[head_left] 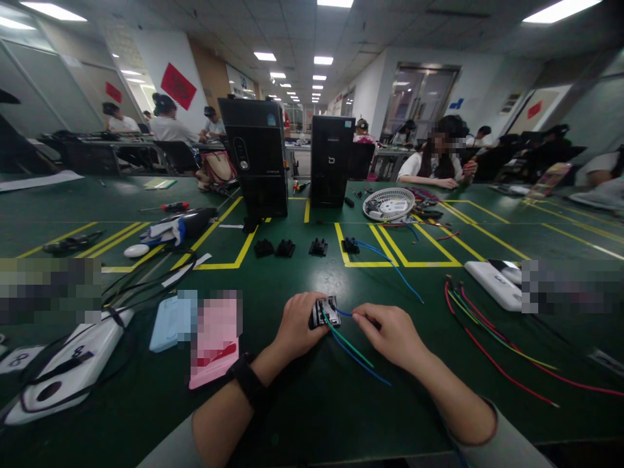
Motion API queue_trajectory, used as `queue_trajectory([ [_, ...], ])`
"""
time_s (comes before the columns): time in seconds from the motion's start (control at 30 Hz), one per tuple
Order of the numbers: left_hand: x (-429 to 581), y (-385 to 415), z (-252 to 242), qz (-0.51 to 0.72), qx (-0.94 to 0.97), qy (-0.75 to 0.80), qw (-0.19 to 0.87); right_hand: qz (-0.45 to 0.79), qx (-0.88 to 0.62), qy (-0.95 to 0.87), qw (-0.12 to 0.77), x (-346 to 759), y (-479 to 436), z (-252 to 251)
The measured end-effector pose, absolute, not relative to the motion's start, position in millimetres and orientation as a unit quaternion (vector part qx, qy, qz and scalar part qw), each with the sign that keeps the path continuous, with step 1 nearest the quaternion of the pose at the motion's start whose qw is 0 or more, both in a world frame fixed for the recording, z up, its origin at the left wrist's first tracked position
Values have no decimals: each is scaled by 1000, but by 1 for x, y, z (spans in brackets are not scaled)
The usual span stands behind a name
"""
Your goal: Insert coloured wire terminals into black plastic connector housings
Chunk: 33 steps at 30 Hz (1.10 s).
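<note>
My left hand (298, 324) is closed around a small black terminal block (326, 311) resting on the green table (302, 396). A green wire (348, 344) and a blue wire (363, 365) trail out from the block toward me. My right hand (390, 333) is just to the right of the block, fingers pinched on a thin blue wire end (345, 312) at its side. A dark band sits on my left wrist.
Several black blocks (318, 247) lie in yellow-taped boxes beyond my hands, one with a blue wire (390, 263). Loose red, green and yellow wires (492, 344) lie at right. Two black computer towers (256, 166) stand behind. A pink case (214, 354), white devices and cables are at left. People sit at other tables.
</note>
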State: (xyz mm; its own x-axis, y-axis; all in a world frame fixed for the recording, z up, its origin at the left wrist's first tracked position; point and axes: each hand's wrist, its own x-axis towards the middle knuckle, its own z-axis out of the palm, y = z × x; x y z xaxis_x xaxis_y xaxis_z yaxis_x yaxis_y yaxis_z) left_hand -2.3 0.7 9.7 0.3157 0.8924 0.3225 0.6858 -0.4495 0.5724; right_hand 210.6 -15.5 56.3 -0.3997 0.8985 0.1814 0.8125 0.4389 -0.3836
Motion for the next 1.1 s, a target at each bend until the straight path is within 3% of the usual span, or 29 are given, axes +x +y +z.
queue_trajectory([
  [0.17, -2, 0, 10, 312, 791, 500, 165, 172, -449, -846, 231, 203, -20, 49],
  [0.47, -2, 1, 9, 314, 791, 499, 167, 166, -531, -823, 114, 207, -16, 53],
  [0.77, -2, 0, 12, 310, 787, 506, 168, 241, -458, -820, 245, 201, -20, 56],
  [1.1, -2, -1, 10, 312, 792, 499, 164, 236, -493, -827, 131, 203, -15, 46],
])
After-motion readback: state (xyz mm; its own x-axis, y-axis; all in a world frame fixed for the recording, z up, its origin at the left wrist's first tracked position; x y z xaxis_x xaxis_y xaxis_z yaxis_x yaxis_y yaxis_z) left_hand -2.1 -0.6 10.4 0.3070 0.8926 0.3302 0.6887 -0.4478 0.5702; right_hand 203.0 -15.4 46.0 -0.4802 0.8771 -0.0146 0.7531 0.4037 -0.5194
